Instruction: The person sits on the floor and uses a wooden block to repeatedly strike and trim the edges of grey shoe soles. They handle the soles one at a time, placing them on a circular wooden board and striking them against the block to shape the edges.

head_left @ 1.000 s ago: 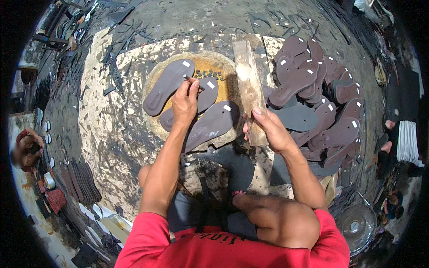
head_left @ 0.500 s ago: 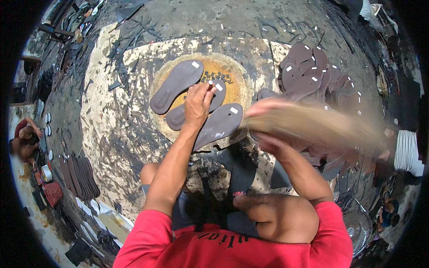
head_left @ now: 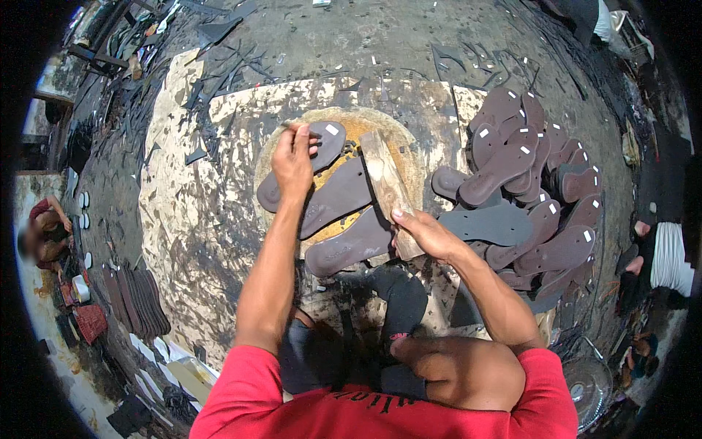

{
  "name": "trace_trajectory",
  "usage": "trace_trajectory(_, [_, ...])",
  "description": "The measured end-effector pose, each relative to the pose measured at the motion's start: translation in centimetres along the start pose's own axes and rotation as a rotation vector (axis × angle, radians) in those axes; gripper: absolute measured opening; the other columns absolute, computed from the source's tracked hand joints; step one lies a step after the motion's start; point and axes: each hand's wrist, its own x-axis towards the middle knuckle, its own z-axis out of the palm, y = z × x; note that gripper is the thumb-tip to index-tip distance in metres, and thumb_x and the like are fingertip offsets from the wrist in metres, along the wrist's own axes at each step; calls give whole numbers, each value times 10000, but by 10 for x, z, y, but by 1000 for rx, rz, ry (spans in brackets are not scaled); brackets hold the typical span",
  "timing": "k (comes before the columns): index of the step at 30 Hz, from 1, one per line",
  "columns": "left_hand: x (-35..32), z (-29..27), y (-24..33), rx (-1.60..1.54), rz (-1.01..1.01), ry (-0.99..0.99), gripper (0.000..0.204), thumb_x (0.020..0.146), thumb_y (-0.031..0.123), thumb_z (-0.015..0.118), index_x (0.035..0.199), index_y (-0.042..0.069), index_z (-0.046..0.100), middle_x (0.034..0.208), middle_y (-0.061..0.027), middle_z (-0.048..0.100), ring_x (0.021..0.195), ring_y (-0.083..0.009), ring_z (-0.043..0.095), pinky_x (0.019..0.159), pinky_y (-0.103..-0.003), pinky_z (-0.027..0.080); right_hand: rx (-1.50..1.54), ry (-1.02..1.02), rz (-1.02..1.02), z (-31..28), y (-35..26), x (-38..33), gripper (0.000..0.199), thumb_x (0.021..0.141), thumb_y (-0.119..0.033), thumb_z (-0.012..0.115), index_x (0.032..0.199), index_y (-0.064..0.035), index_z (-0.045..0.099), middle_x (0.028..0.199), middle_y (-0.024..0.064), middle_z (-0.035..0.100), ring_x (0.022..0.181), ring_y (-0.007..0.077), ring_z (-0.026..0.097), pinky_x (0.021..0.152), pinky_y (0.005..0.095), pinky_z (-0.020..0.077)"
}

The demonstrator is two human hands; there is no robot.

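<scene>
A wooden plank [head_left: 385,170] is grasped in the right hand [head_left: 428,233] above a round block [head_left: 398,132], across which three brown soles [head_left: 340,196] are laid. The left hand [head_left: 294,168], fingers bent, is placed at the uppermost sole [head_left: 327,146]; whether anything is gripped cannot be told. More soles [head_left: 504,168] are heaped at right.

Wooden plank [head_left: 385,172]: is showing rough, worn grain. Brown soles [head_left: 338,197]: are looking smooth, matt, rubbery. Floor sheet [head_left: 190,263]: is showing patchy, scuffed finish. Shirt [head_left: 439,421]: is showing matt cloth.
</scene>
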Motion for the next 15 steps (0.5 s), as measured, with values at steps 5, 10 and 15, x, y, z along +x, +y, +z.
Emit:
trace_trajectory(5, [14, -9, -26, 262, -31, -135, 249, 1053, 262, 625, 1037, 27, 706, 788, -36, 714, 753, -87, 678, 681, -271, 537, 90, -1, -3, -1, 12, -4, 661, 1058, -568, 501, 1302, 40, 588, 1055, 93, 672, 901, 153, 624, 818, 330, 526])
trace_trajectory(10, [11, -12, -28, 322, 59, -155, 261, 1038, 255, 640, 1038, 9, 726, 892, -109, 758, 821, -182, 725, 751, -337, 546, 54, -9, -121, 10, -82, -37, 562, 1069, -532, 502, 1199, 1, 623, 950, 81, 683, 855, 136, 637, 773, 313, 525])
trace_trajectory(15, [7, -10, -27, 434, 199, -169, 182, 1007, 195, 658, 1034, 27, 724, 927, -148, 730, 861, -285, 711, 773, -378, 531, -51, 384, -572, 28, -202, -94, 763, 1011, -659, 471, 1289, 46, 556, 918, 101, 677, 785, 189, 685, 698, 313, 554])
